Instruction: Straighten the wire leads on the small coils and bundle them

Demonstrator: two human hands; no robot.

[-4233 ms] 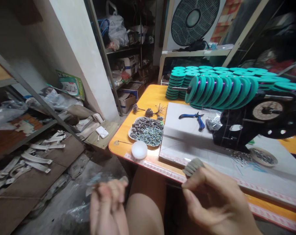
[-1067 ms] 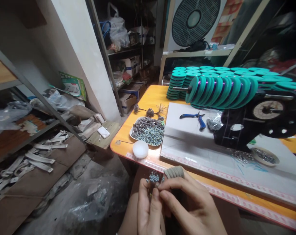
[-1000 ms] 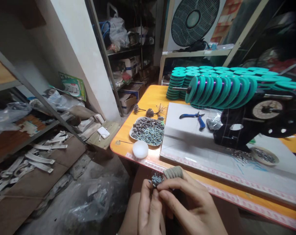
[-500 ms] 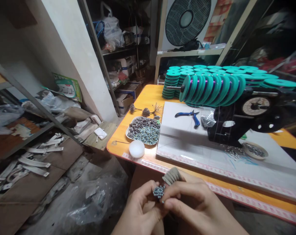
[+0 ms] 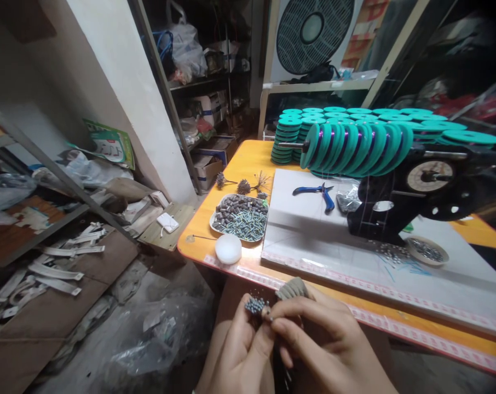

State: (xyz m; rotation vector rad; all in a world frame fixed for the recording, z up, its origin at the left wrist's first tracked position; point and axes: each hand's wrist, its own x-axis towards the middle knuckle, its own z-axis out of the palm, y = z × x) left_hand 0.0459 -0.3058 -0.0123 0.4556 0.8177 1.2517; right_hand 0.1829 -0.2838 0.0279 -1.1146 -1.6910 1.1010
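My left hand (image 5: 246,350) is closed around a bundle of small grey-blue pieces (image 5: 256,305), whose tips fan out above the fingers. Close beside it, my right hand (image 5: 322,334) pinches a tiny piece between thumb and index finger, right at the left thumb. A ribbed grey-green strip (image 5: 292,289) wraps a finger of my right hand. Some thin stems hang below the hands. Both hands are in front of the table's near edge.
The orange table (image 5: 248,158) carries a tray (image 5: 240,218) of small parts, a white round object (image 5: 228,249), blue pliers (image 5: 317,192), a black machine (image 5: 379,210) with green spools (image 5: 355,149), and a dish (image 5: 427,251). A fan (image 5: 313,33) stands behind.
The bundle in my left hand has shifted left and up, apart from the right fingers' earlier place. The right thumb and index finger have moved slightly up.
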